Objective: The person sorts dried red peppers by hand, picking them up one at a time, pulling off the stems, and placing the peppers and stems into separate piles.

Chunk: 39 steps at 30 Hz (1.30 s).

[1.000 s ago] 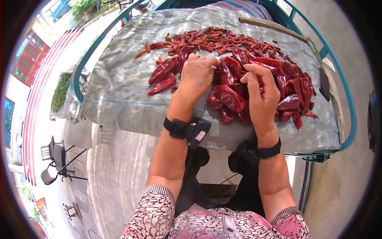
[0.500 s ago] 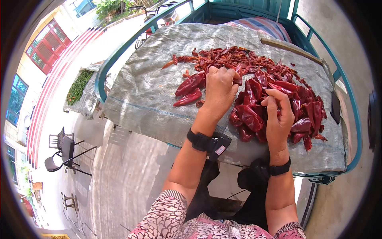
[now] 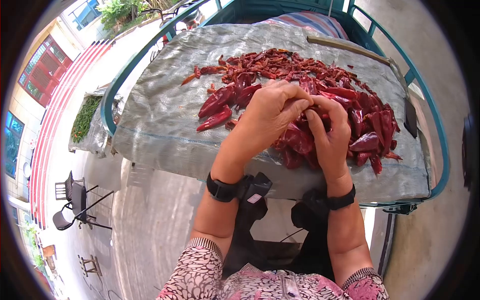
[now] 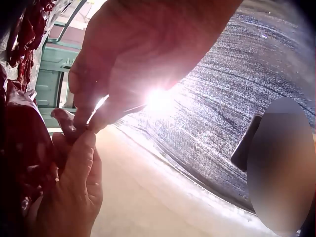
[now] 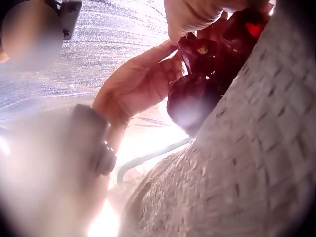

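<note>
Over the heap of glossy red peppers (image 3: 300,142), the left hand (image 3: 265,117) and right hand (image 3: 332,132) meet at their fingertips. In the left wrist view, a small dark red pepper (image 4: 66,121) lies between them, pinched by the left hand (image 4: 143,49) above and the right hand (image 4: 74,187) below. The hands mostly cover it in the head view. From the right wrist, the left hand (image 5: 140,81) shows beside dark red peppers (image 5: 192,101), with the right hand (image 5: 197,17) at the top.
Shrivelled red peppers (image 3: 265,65) lie behind the heap on a grey woven sheet (image 3: 160,100). Whole peppers (image 3: 215,102) rest left of it. A wooden strip (image 3: 347,48), a dark flat object (image 3: 410,117) and a teal cart rail (image 3: 440,130) stand around it.
The left hand, which held a dark red piece apart from the right hand half a second ago, has come across to meet the right hand's fingertips. The head view has shifted too.
</note>
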Tool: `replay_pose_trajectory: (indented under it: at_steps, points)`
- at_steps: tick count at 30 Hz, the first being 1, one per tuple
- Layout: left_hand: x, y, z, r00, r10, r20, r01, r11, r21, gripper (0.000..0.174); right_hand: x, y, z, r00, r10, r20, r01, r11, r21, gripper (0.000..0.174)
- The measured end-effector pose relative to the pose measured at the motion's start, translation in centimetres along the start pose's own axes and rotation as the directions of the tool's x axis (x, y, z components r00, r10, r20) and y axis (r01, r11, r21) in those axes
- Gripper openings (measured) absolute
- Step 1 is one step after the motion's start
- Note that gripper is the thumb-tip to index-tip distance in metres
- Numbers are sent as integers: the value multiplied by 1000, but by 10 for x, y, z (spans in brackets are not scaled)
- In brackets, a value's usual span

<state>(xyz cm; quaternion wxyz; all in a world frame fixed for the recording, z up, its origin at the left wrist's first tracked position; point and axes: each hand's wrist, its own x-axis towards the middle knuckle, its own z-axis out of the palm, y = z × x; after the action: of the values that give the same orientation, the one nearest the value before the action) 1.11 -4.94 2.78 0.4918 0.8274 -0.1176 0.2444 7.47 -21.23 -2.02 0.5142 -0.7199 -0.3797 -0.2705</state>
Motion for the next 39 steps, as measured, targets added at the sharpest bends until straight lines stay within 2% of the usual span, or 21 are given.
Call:
replay_pose_trajectory:
  at_steps: [1,4,5,8,9,10,12,13,16,17,20,21,24,28,29,32,35,38,39]
  points:
    - [0,-1,0,1000,-3,19,2,999,33,12,0,-3,0,998,58,8,-58,997,59,22]
    - [0,-7,8,998,-67,-4,66,993,-97,21,-3,4,-1,994,94,-55,-92,995,41,18]
    - [0,-8,7,991,124,-56,-116,984,133,35,-3,3,-1,994,103,-46,-99,992,77,17]
    - [1,-10,13,988,154,0,-153,981,123,39,-3,1,0,992,125,-29,-120,981,152,14]
    - [1,-9,10,995,62,79,-73,987,143,39,-3,2,1,991,129,-32,-122,981,153,13]
    - [1,-7,8,998,40,58,-49,984,173,38,-3,2,1,991,131,-35,-125,980,155,12]
    - [0,-5,4,1000,-3,16,-1,973,233,36,-3,0,0,978,202,-47,-180,942,284,12]
    - [-2,-9,2,999,-17,-40,29,950,311,34,-4,-1,0,970,237,-52,-205,915,348,11]
    - [-7,-4,-11,963,-72,-259,205,820,534,34,-4,1,0,974,216,-64,-187,934,304,11]
    - [-9,-9,-16,956,-58,-289,230,760,607,34,-4,1,0,976,205,-74,-177,942,286,11]
    - [-11,-15,-13,926,-26,-377,261,765,588,37,-3,1,0,979,183,-87,-156,956,249,11]
    - [-8,-14,-13,949,-37,-313,231,756,612,38,-3,1,0,979,185,-84,-159,955,250,11]
    - [-5,-28,-3,961,-255,-108,276,891,360,37,-3,1,0,979,191,-73,-170,959,227,11]
    - [-6,-56,13,969,-242,42,219,929,298,47,-4,2,1,976,206,-64,-184,952,244,12]
    - [-5,-61,15,967,-245,75,206,917,342,54,-4,1,1,975,213,-60,-191,949,251,12]
    - [-4,-62,17,979,-203,-23,198,915,352,55,-4,0,2,971,231,-55,-208,939,273,12]
    - [-3,-63,13,982,-181,-55,189,913,363,52,-4,0,2,972,226,-67,-200,941,272,12]
    - [0,-53,-1,972,-97,-212,192,851,489,46,-4,2,0,976,205,-79,-182,957,226,12]
    - [2,-56,-7,963,-92,-252,197,879,435,38,-4,2,0,976,205,-76,-185,959,214,12]
